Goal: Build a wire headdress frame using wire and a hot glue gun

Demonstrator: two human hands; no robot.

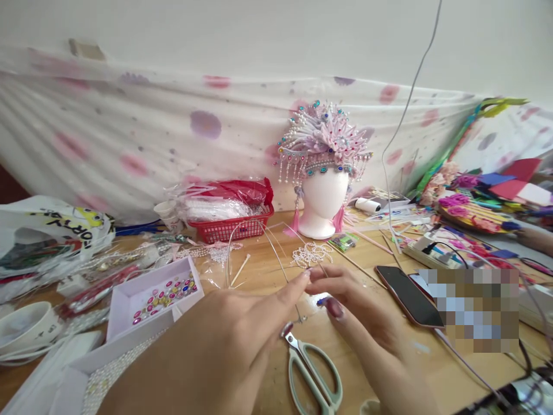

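A thin, pale wire (pixel 276 253) rises in bent loops over the middle of the table. My left hand (pixel 224 334) has its fingers closed on the lower part of the wire, close to a small twisted silvery end. My right hand (pixel 367 323) meets the left fingertips, its fingers curled at another strand of the wire; its grip is partly hidden. A tiny blue piece (pixel 322 301) shows by the right thumb. Below the hands lie scissors (pixel 313 374) with pale grey-green handles. A string of white beads (pixel 311 253) sits just beyond my fingers.
A white mannequin head (pixel 325 199) wears a pink beaded headdress (pixel 326 141). A red basket (pixel 233 229) stands behind. Left are a box of gems (pixel 116 300) and a paper cup (pixel 26 328). A phone (pixel 408 297), power strip (pixel 421 251) and another person's hand (pixel 536 239) are right.
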